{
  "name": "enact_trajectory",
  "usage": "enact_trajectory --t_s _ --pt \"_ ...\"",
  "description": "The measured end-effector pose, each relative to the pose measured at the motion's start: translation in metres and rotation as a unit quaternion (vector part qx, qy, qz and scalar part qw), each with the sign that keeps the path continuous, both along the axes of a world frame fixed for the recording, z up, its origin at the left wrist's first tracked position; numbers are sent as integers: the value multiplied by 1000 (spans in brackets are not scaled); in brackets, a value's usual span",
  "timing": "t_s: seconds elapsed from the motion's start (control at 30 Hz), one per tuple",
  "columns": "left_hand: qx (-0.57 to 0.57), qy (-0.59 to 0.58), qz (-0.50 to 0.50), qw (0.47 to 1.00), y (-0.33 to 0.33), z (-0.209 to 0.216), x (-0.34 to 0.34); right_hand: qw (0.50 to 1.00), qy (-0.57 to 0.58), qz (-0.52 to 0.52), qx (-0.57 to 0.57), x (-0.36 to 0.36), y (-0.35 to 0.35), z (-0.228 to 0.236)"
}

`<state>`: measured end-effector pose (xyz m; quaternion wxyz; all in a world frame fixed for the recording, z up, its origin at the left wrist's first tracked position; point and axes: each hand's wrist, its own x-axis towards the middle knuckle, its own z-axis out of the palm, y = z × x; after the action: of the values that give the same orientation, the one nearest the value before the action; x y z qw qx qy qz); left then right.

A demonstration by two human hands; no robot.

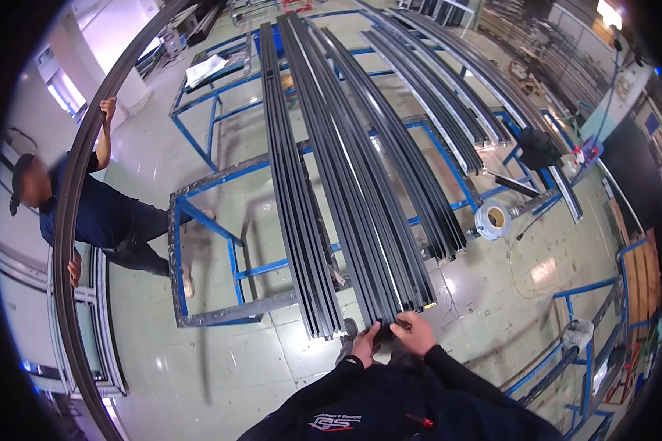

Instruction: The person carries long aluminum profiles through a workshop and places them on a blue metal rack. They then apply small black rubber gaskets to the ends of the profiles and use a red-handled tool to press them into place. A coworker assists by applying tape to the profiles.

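Left hand (366,344): thumb and fingers closed on the near end of the middle bundle of dark profiles (353,169). Right hand (414,333): fingers curled against the right side of the same end; can't tell whether it grips or only rests there. Undersides of both hands hidden.

Bundle lies lengthwise across the blue open-frame worktop (217,178), near end overhanging toward the wearer. Left bundle (294,220) and right bundle (390,140) lie either side of it.

Writing: white-and-red printed logo (335,421) on the wearer's dark jacket (390,400), plus a small red mark (419,421). Can't make out any label on the profiles or on the tape roll (482,222), which sits just right of the right bundle's near end.

Co-worker (95,202) at left has both hands on a long dark profile (63,242); it looks bowed from the fisheye, both ends cut off.

Hard to make out: black object (538,149) at upper right, and a pale wrapped lump (577,334) on the blue rack (588,375) at lower right.
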<state>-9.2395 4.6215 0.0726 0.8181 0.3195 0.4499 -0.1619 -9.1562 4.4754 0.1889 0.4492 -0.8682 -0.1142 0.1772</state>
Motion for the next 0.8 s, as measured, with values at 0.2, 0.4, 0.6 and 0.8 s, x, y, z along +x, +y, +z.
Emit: enact_trajectory --t_s 0.2,0.4,0.6,0.8 --pt "-82 -96 201 972 -40 -12 -18 989 55 137 24 73 4 -8" --pt "3 -22 358 934 -83 4 10 971 85 221 -30 108 0 -22" --pt "105 55 398 910 -94 21 29 978 105 178 -28 116 2 -24" --pt "15 -15 391 920 -78 34 24 983 25 182 27 109 -2 -50"
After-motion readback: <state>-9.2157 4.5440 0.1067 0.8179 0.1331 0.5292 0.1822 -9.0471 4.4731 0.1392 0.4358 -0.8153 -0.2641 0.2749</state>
